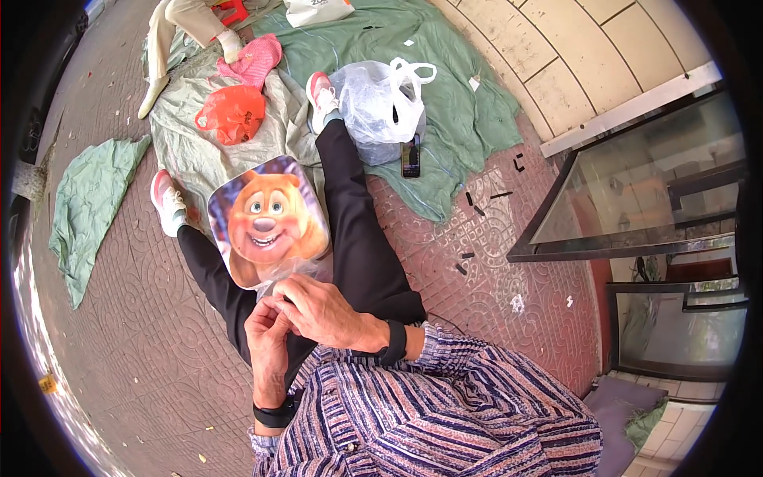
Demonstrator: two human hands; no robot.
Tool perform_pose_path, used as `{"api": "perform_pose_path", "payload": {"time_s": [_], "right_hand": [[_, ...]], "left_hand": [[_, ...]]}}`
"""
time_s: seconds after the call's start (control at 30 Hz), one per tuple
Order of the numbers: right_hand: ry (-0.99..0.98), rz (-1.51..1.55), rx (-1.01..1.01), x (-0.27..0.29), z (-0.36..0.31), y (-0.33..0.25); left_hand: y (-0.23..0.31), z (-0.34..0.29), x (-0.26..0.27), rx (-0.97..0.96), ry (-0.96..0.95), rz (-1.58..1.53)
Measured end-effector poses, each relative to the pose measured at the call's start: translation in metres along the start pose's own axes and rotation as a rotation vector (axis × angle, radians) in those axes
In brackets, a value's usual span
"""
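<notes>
Both hands meet in front of my lap, fingertips together. My left hand (pixel 269 342) is closed, thumb and fingers pinched against the right fingers. My right hand (pixel 324 312) is also closed, its fingers bent over the left fingertips. What they pinch is hidden by the fingers. Clear crumpled plastic (pixel 298 269) shows just beyond the right knuckles; whether it is held I cannot tell. It lies over the near edge of a rounded-square panel, perhaps a stool top (pixel 274 219), printed with a smiling orange cartoon bear, between my outstretched legs.
A clear plastic bag (pixel 366 107) with white handles stands by my right foot, a phone (pixel 411 157) beside it. A red bag (pixel 230 115) lies on the pale sheet (pixel 179 127). Black pieces (pixel 474 205) dot the paving near a glass door (pixel 636 183). Another person's legs (pixel 187 20) extend in far left.
</notes>
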State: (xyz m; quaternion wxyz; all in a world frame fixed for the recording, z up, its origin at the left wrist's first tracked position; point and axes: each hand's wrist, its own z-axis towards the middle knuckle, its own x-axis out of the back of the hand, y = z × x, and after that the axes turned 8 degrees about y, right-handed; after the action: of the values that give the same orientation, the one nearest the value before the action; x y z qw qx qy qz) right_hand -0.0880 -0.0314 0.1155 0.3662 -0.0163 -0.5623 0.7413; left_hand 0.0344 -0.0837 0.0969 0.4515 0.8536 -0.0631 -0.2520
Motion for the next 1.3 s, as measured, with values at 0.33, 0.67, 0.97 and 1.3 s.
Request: {"api": "perform_pose_path", "payload": {"time_s": [0.33, 0.67, 0.97, 1.3], "right_hand": [[-0.024, 0.175, -0.16, 0.0029, 0.0024, 0.0031], [-0.082, 0.097, -0.116, 0.0013, 0.002, 0.0022], [-0.112, 0.08, -0.1, 0.0002, 0.0018, 0.0049], [-0.127, 0.071, -0.122, -0.0014, 0.0002, 0.0053]], "left_hand": [[0.0015, -0.002, -0.0011, 0.02, -0.045, -0.061], [0.0021, -0.0023, -0.0003, 0.049, 0.0, -0.03], [0.0019, -0.0032, -0.0009, 0.056, 0.024, -0.015], [0.0003, -0.0027, 0.0008, 0.057, 0.031, -0.004]]}}
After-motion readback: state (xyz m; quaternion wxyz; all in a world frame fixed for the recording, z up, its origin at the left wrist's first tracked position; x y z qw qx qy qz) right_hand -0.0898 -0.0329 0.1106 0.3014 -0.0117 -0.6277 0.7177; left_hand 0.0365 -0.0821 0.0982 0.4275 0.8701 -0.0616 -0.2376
